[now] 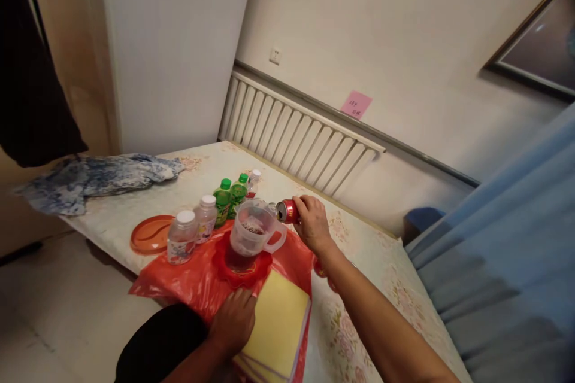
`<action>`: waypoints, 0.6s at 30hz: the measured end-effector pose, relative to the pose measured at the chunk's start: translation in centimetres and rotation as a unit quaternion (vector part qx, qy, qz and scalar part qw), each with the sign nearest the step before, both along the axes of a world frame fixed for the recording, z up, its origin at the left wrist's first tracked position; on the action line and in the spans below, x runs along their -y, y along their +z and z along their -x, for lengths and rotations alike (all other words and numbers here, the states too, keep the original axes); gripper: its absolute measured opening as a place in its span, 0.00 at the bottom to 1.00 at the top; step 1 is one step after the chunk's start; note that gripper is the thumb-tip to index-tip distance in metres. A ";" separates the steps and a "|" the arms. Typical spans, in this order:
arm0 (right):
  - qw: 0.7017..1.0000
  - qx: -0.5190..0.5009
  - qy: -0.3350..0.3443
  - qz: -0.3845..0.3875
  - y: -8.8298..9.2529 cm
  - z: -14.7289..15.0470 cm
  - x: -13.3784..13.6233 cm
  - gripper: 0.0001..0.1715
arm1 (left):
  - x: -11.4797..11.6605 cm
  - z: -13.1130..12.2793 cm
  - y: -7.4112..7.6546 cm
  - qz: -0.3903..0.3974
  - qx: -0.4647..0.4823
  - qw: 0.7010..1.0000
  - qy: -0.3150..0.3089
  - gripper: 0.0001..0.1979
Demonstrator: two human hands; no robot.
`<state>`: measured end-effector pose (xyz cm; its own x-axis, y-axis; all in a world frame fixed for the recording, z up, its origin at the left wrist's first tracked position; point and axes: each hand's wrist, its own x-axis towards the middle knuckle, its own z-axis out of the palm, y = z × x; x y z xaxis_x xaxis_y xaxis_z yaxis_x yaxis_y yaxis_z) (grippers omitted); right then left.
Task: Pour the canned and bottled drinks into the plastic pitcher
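From where I stand, the right hand [313, 222] has its fingers wrapped round a red can [290, 211], tipped on its side with the open end towards the pitcher [248, 238]. That end is right by the pitcher's rim; I can't tell whether they touch. The pitcher's handle juts out just under the can. Inside is something dark, with froth on top.

The pitcher stands in a red dish [266, 266] on a red plastic sheet [179, 281]. The left hand [236, 320] is low, near the dish's edge and beside a yellow pad [281, 323]; its fingers lie close together, but I can't tell if they grip anything.

Past the pitcher, two green bottles [222, 203] and a white-capped one [253, 184] stand close together. Two more clear bottles [182, 239] stand nearer an orange lid [144, 232]. The right forearm partly hides some red things [319, 268] on the flowered cloth [375, 251].
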<state>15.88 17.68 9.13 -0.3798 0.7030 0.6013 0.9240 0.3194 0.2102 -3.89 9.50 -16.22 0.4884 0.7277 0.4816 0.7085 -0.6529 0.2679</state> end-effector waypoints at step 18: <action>0.983 0.179 0.045 -0.008 2.7 2.3 -1.2 0.19 | 0.2 0.2 0.3 0.018 0.009 1.000 -0.007 0.12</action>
